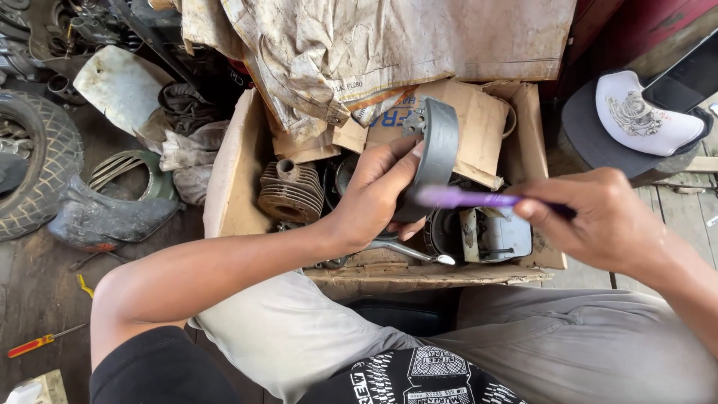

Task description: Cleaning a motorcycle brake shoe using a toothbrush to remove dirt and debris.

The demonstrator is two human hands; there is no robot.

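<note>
The left hand (374,196) grips a curved grey brake shoe (434,157) upright over an open cardboard box (224,172). The right hand (598,217) pinches a purple brush (467,198), its tip touching the shoe's edge just beside the left fingers. Beyond the fingers lies brown folded cardboard with blue lettering; open room shows right of the box.

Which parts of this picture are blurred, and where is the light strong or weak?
Head view: the purple toothbrush in the right hand is smeared by motion; the left hand and its grey brake shoe are sharp; daylight is soft, the white cap is bright, and the top left corner is dark.
</note>
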